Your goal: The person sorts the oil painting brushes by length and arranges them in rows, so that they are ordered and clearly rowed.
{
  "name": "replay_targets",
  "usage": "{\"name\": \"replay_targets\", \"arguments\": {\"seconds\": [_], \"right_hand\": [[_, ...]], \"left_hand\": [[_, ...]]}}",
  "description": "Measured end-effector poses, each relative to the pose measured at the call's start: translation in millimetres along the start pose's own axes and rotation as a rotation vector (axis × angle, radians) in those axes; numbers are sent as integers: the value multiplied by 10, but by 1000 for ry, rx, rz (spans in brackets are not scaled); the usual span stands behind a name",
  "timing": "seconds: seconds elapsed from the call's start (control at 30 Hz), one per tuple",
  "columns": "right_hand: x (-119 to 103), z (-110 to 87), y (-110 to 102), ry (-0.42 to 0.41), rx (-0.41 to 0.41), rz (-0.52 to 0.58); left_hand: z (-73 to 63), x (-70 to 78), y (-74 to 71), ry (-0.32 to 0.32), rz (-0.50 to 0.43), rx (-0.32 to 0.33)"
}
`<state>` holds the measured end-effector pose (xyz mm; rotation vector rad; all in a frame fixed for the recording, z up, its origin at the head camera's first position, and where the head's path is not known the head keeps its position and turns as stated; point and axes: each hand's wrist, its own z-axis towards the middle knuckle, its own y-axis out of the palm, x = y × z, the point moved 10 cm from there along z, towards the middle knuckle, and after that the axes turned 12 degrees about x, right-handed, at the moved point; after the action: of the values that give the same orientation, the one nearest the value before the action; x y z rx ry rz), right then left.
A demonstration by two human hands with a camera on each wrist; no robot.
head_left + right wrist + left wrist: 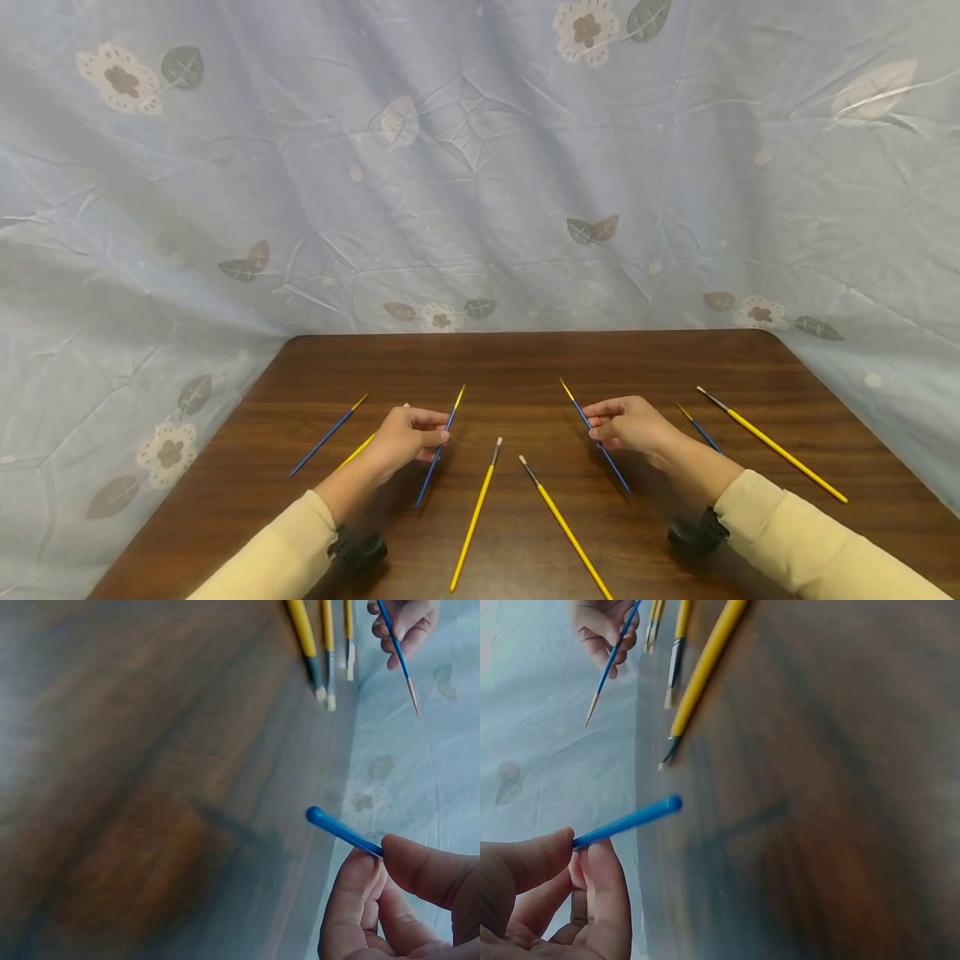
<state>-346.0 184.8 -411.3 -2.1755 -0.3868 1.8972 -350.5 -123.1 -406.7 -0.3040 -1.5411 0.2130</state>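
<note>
Between thumb and fingers, my left hand [405, 437] pinches a thin paintbrush [430, 481] with a blue handle and a golden tip pointing away from me. My right hand [628, 423] pinches a similar blue paintbrush [617, 468], its tip leaning inward. Both brushes are held over the table, and the left wrist view shows the blue handle end [641, 819] apart from its shadow. Between the hands lie two yellow-handled paintbrushes, a left one [476, 521] and a right one [566, 529], with pale bristles.
Left of my left hand lies a blue paintbrush [322, 442]; a yellow paintbrush [356, 452] is partly hidden behind that hand. On the right are another blue paintbrush [702, 433], partly covered by my forearm, and a yellow one [783, 449]. Patterned cloth [480, 208] hangs behind the brown table [517, 358].
</note>
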Motion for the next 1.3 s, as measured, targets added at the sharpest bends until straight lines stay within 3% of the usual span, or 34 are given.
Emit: {"name": "replay_targets", "arguments": {"seconds": [0.17, 0.47, 0.67, 0.93, 1.3], "right_hand": [[-90, 107, 23, 4, -9, 19], [-208, 301, 105, 12, -8, 86], [-258, 470, 148, 41, -14, 147], [-237, 728, 102, 93, 44, 166], [-139, 990, 170, 135, 81, 174]], "left_hand": [[197, 98, 99, -19, -76, 14], [511, 162, 179, -78, -167, 111], [754, 169, 276, -116, -223, 112], [1068, 143, 450, -179, -267, 108], [1289, 44, 644, -230, -303, 95]]}}
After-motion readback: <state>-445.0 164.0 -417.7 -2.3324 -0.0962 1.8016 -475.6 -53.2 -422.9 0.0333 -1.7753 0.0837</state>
